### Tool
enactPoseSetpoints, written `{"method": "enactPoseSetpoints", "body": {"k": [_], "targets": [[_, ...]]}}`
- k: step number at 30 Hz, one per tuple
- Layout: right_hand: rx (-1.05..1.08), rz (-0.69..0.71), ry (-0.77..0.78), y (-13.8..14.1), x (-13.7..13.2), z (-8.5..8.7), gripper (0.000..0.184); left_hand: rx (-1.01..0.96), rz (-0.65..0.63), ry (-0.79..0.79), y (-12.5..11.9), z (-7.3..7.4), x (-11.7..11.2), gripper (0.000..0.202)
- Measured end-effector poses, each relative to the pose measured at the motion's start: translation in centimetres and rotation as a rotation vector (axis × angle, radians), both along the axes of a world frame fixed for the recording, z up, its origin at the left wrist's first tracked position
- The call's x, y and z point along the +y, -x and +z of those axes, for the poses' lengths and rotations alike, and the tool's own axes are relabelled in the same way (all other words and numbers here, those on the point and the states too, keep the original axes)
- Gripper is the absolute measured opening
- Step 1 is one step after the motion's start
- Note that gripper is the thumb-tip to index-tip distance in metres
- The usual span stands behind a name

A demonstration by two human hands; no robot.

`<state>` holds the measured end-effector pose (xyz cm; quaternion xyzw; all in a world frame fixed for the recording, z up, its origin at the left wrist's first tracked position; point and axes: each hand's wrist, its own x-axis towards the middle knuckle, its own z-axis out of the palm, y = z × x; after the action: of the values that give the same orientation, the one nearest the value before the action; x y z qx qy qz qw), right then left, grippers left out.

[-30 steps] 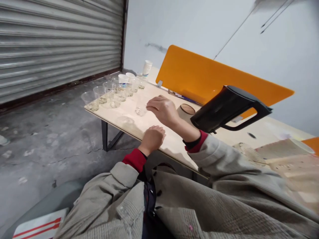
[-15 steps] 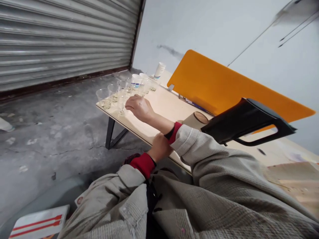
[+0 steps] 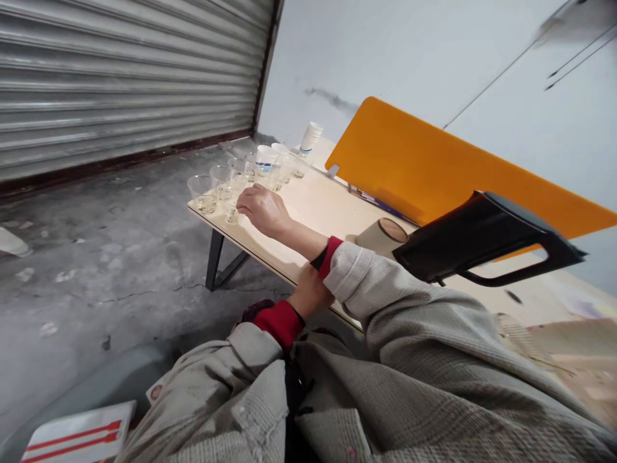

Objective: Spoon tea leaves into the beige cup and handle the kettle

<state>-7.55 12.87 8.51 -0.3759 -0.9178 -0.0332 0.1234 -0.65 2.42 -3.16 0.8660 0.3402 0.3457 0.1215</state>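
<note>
My right hand (image 3: 264, 209) reaches across the table over a clear plastic cup (image 3: 232, 217) near its edge, covering the cup's upper part. Its fingers are bent down and drawn together; whatever they hold is hidden. My left hand (image 3: 311, 292) is at the table's front edge, beneath my right forearm, its fingers out of sight. Beside the right hand, more clear cups (image 3: 200, 190) stand in rows, with small dark bits at their bottoms. White paper cups (image 3: 265, 154) with blue marking stand behind them.
A stack of paper cups (image 3: 311, 136) stands at the table's (image 3: 315, 206) far end. An orange divider panel (image 3: 448, 167) runs along the back. A black kettle (image 3: 463, 238) and a beige canister (image 3: 383, 236) are right of my forearm. A metal shutter (image 3: 130, 71) is on the left.
My right hand has shifted slightly left, now covering the top of the nearby clear cup. The view has shifted a little; my left hand stays under the right forearm.
</note>
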Motion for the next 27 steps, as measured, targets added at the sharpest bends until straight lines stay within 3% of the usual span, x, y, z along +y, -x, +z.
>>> {"method": "enactPoseSetpoints", "body": {"k": [8, 12, 15, 19, 23, 25, 27], "targets": [[0.04, -0.009, 0.031, 0.2, -0.1, -0.2, 0.023, 0.043, -0.028, 0.047, 0.2, -0.1, -0.2, 0.058], [0.136, 0.038, 0.003, -0.9, -0.3, 0.0, 0.026, 0.049, 0.009, 0.05, 0.6, 1.2, -0.4, 0.04], [0.26, -0.01, -0.058, -3.4, 1.0, 0.6, 0.032, 0.06, 0.049, 0.093, 0.9, 2.6, -0.7, 0.029], [0.494, -0.23, -0.136, -8.6, 7.0, 1.4, 0.034, 0.204, 0.036, 0.094, 0.8, 3.7, -0.7, 0.021], [0.724, -0.535, -0.087, -13.8, 14.9, 0.6, 0.047, 0.274, 0.004, 0.041, 0.6, 3.4, -0.5, 0.026], [0.741, -0.687, -0.054, -15.7, 17.9, -0.2, 0.056, 0.26, 0.001, 0.029, 0.7, 3.1, -0.6, 0.028], [0.686, -0.704, -0.051, -17.1, 20.0, -0.9, 0.058, 0.227, -0.001, 0.016, 0.8, 2.9, -0.6, 0.029]]}}
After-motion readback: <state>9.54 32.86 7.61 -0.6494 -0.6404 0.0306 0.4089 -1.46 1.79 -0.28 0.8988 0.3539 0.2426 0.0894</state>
